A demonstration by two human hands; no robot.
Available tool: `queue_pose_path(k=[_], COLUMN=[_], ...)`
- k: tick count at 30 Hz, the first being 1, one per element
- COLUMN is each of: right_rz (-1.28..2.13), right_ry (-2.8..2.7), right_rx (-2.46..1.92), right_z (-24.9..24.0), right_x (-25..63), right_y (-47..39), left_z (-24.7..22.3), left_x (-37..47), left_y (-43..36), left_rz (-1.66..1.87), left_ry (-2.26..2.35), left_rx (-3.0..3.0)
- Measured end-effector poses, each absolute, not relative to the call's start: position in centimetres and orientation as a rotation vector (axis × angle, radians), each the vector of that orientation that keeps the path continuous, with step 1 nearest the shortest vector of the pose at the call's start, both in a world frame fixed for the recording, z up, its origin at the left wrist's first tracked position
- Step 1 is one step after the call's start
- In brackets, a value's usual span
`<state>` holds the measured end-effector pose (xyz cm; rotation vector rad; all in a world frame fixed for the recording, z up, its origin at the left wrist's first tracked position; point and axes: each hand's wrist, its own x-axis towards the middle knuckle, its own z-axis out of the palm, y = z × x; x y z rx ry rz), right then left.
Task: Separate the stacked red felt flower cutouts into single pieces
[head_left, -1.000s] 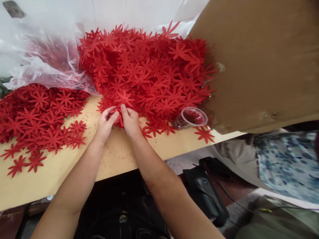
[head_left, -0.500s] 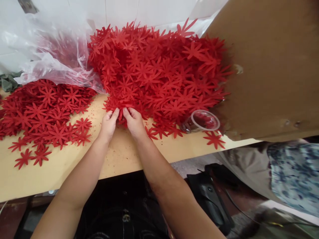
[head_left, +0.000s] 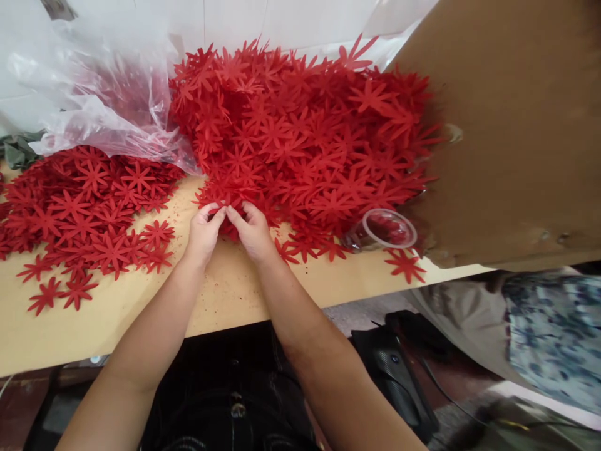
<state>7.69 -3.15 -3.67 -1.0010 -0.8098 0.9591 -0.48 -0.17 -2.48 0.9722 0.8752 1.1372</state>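
At the centre of the frame, the left hand and the right hand meet almost thumb to thumb, both closed in narrow pinches on a red flower cutout, mostly hidden by the fingers, at the front edge of the large heap. That piece looks to be mid-handling, neither finished nor set down. Plenty of cutouts lie out of the hands: the large heap fills the upper middle, and a smaller pile spreads over the desk at the left, loose pieces at its lower edge. More red shows through a plastic bag at upper left and a clear cup right of centre. Which pieces are already worked cannot be told.
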Motion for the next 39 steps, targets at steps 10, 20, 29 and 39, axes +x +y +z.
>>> queue_pose_path(k=[10,20,29,39], right_rz=[0.877,0.898,0.96,0.921], right_ry=[-0.773,-0.72,-0.726,-0.641], right_rx=[-1.11,-1.121,-1.063,-1.192], right_z=[-3.68,-3.93,-3.52,-4.29], right_x=[8.07,8.23,7.95,8.37], right_y=[-3.29,-3.28,-3.4,-3.0], left_z=[-2.32,-2.44,-2.13,-2.57], left_x=[-0.69,-0.66,-0.56,-0.4], left_y=[-0.35,-0.58,-0.54,-0.71], left_rz=[1.067,1.052,1.04,1.114], left_ry=[0.745,0.753,0.77,0.821], left_rx=[0.995,0.958,1.039,1.065])
